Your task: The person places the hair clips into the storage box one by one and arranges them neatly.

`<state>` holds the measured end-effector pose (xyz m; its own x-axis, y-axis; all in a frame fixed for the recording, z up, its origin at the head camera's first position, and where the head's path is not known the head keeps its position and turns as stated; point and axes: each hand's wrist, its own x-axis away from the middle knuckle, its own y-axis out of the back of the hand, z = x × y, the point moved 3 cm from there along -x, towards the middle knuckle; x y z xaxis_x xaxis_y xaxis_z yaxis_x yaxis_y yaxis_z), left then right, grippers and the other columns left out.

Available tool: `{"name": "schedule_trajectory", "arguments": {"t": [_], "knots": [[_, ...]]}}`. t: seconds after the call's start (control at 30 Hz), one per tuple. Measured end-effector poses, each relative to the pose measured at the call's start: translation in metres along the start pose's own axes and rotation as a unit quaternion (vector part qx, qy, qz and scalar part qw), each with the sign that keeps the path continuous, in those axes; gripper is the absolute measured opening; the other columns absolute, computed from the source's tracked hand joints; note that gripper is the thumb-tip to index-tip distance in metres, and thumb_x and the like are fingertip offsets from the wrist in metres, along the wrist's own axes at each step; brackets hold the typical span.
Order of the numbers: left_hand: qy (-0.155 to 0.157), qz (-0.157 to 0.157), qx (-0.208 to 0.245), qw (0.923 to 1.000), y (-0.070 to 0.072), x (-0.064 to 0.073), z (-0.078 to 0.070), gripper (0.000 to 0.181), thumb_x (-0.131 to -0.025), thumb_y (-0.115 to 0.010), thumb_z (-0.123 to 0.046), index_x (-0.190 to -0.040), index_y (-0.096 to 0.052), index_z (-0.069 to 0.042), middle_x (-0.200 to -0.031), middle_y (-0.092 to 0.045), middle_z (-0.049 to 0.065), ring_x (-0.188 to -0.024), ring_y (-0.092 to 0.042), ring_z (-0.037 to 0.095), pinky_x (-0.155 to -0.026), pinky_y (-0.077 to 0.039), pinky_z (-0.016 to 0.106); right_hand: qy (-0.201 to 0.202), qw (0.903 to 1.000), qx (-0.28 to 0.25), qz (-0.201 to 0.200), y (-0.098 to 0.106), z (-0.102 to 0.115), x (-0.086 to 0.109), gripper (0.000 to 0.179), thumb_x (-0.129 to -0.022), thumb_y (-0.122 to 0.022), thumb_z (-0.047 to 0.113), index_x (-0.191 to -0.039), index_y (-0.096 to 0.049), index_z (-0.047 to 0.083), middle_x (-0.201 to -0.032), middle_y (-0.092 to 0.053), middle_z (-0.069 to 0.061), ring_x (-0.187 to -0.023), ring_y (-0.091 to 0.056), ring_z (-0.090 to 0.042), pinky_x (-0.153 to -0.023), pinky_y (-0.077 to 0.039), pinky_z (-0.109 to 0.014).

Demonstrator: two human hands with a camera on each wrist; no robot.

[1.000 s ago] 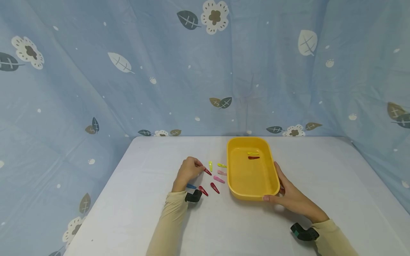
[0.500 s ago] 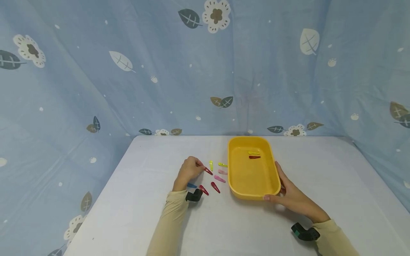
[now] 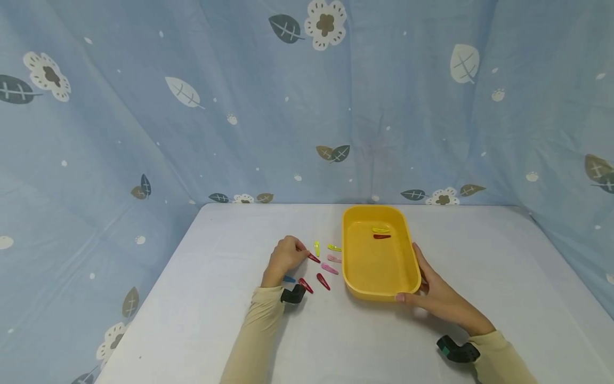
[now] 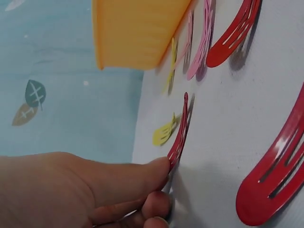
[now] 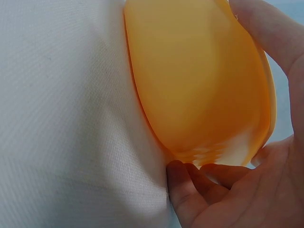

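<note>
My left hand (image 3: 286, 258) pinches the end of a dark red hair clip (image 4: 179, 135) between thumb and fingers, low over the white table. Around it lie a yellow-green clip (image 3: 316, 248), another yellow one (image 3: 334, 248), two pink clips (image 3: 329, 269) and two more red ones (image 3: 323, 281). A blue clip (image 3: 289, 279) is partly hidden by my left wrist. My right hand (image 3: 438, 298) grips the near right corner of a yellow plastic tray (image 3: 376, 269), thumb at the rim and fingers against the outer wall (image 5: 190, 95). Inside it are a yellow clip (image 3: 381, 230) and a dark red clip (image 3: 382, 237).
The white table (image 3: 230, 234) ends at the back against a blue curtain (image 3: 268, 122) with leaf and flower prints. Curtain also hangs along the left and right sides. Each wrist carries a black camera (image 3: 458, 350).
Very little differs. The head view has shifted slightly, and my left hand has edged a touch rightward with the red hair clip. My right hand keeps its grip on the tray.
</note>
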<state>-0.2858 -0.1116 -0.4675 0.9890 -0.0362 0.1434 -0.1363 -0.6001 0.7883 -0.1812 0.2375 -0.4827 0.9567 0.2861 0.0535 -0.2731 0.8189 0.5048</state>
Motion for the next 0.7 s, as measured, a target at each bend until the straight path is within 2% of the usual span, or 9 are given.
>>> {"name": "schedule_trajectory", "arguments": {"t": [0.33,0.53,0.7], "knots": [[-0.027,0.033,0.034,0.9985,0.0060,-0.0022,0.0045,0.017,-0.098,-0.070,-0.019,-0.093,-0.075,-0.003,-0.088,-0.069,0.008,-0.075,-0.056,0.018,-0.065,-0.042,0.027,0.004,0.9999,-0.010,0.001,-0.0006,-0.0036,0.0000,0.123,-0.090,-0.080,0.031,-0.165,0.016,0.021,-0.173,-0.008,-0.024,-0.146,-0.042,-0.043,-0.095,-0.041,-0.007],[-0.028,0.062,0.085,0.9941,0.0078,-0.0042,0.0086,0.016,-0.098,-0.070,-0.017,-0.094,-0.075,-0.003,-0.080,-0.071,0.008,-0.069,-0.059,0.016,-0.063,-0.042,0.026,0.005,0.9999,-0.009,0.004,-0.0009,-0.0036,-0.0004,0.122,-0.091,-0.079,0.031,-0.165,0.017,0.022,-0.173,-0.006,-0.024,-0.147,-0.040,-0.043,-0.095,-0.040,-0.006],[-0.030,0.075,0.118,0.9897,0.0079,-0.0051,0.0097,0.013,-0.097,-0.070,-0.013,-0.096,-0.076,-0.001,-0.081,-0.075,0.008,-0.070,-0.064,0.015,-0.064,-0.045,0.024,0.003,1.0000,-0.007,0.003,-0.0001,-0.0034,-0.0009,0.122,-0.091,-0.080,0.032,-0.165,0.017,0.019,-0.173,-0.007,-0.025,-0.145,-0.042,-0.042,-0.095,-0.040,-0.006]]}}
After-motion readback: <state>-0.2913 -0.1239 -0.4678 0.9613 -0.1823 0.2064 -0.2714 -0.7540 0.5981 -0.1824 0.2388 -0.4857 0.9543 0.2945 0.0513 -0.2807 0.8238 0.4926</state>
